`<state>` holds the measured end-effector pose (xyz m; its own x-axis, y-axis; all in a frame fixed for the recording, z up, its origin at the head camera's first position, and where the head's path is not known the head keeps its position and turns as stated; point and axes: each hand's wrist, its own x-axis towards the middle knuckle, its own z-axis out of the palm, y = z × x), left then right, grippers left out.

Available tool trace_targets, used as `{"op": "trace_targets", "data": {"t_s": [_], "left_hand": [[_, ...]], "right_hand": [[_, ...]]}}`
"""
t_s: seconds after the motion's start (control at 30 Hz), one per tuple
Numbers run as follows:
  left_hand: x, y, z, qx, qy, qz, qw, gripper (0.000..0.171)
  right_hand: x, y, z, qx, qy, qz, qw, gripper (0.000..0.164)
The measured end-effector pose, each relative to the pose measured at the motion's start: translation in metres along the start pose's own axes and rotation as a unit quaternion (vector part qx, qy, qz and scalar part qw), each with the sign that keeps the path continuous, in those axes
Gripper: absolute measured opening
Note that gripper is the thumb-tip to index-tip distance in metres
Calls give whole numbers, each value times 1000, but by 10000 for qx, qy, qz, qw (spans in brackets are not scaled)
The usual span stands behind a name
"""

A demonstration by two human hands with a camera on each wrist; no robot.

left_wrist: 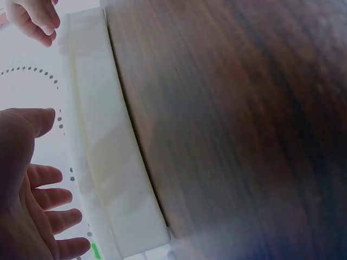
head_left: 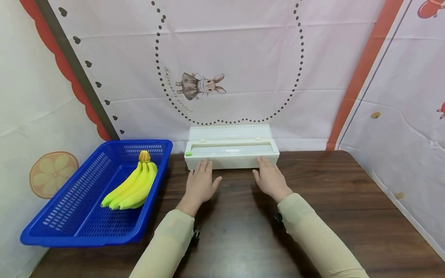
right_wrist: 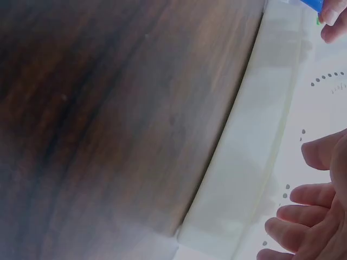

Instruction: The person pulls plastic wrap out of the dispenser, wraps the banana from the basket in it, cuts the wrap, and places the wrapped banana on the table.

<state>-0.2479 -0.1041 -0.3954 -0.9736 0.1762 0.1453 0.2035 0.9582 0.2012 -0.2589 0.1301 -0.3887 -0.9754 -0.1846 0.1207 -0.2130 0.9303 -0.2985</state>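
Observation:
A long white cling film dispenser box (head_left: pixel 233 160) stands at the back of the table with its lid (head_left: pixel 231 132) raised. Inside its slot a pale roll shows, and a small green slider sits at the left end. My left hand (head_left: pixel 201 182) is at the box's front left, fingers straight and thumb spread. Toward the front right, my right hand (head_left: pixel 272 179) reaches with straight fingers. Both wrist views show the left fingers (left_wrist: pixel 57 197) and right fingers (right_wrist: pixel 303 214) extended, with nothing held. Whether the fingertips touch the box, I cannot tell.
A blue plastic basket (head_left: pixel 146 216) stands on the left, holding a bunch of yellow bananas (head_left: pixel 135 185). The dark wooden table (head_left: pixel 240 231) runs up to a printed cloth (head_left: pixel 243 77) hanging behind the box, with more cloth at both sides.

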Motion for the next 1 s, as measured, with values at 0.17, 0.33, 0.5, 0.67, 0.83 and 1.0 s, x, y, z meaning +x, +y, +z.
{"op": "trace_targets", "data": {"t_s": [0.17, 0.33, 0.5, 0.67, 0.83, 1.0], "left_hand": [[4, 1, -2, 13, -39, -47, 10000, 69], [7, -1, -1, 0, 6, -66, 10000, 69], [8, -3, 1, -19, 24, -134, 9999, 69], [9, -6, 2, -44, 61, -163, 9998, 68], [12, -8, 0, -51, 66, -157, 9998, 68], [13, -8, -3, -28, 24, -182, 9998, 68]], "right_hand": [[2, 0, -3, 41, 8, -14, 10000, 58], [4, 2, -3, 80, 66, -7, 9999, 57], [5, 3, 0, 37, 63, -3, 10000, 56], [6, 3, -3, -64, 137, -64, 9999, 55], [8, 4, -6, -158, 183, -80, 9997, 54], [9, 6, -9, -242, 90, -94, 9996, 54]]}}
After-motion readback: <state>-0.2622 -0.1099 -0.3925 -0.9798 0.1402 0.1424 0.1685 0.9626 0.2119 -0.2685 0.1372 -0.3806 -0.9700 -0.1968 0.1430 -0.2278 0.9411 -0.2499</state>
